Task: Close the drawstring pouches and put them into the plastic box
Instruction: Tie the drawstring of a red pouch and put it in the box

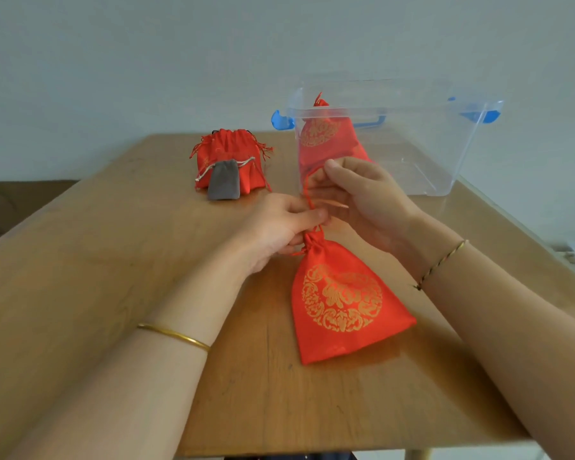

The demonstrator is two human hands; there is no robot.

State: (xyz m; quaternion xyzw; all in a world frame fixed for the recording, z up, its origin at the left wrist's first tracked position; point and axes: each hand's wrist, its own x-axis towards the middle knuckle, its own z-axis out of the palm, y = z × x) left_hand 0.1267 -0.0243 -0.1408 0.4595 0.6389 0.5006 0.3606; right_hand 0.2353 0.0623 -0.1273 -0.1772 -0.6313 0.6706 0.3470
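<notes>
From the head view, the wooden table is stretching away toward a pale wall. Its near edge is running along the bottom and its right edge is slanting off just past the clear plastic box. Bare wood is lying open across the whole left side and in front of both forearms. A narrower strip is showing between the hands and the heap of pouches at the back.

The plastic box is standing uncovered at the far right of the table, with a blue latch sticking out at its left end. One red pouch is leaning inside it against the left wall, neck up.

The red drawstring pouch being worked on is lying near the middle of the table, its bottom toward the near edge and its neck gathered tight. The left hand is pinching that gathered neck with curled fingers. The right hand, just above and beyond it, is gripping the red cord that is running up from the neck.

Further back, left of the box, a pile of red pouches is sitting with a small grey pouch resting against its front.

A round gold ornament is showing on the red fabric. I cannot tell whether it holds any characters.
</notes>
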